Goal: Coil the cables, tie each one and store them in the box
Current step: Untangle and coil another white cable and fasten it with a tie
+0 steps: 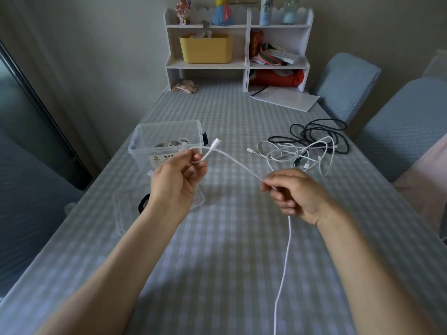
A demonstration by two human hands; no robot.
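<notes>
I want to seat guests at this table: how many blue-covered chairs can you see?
2, both along the right side of the checked table: one pale blue quilted chair at the far end by the white shelf unit, one blue quilted chair nearer. Others may be out of frame.

Beyond the hands — white shelf unit [246,44], yellow basket [205,48] inside; papers [285,97] far right; blue chairs [348,83] — checked tablecloth [229,238] beneath.
</notes>
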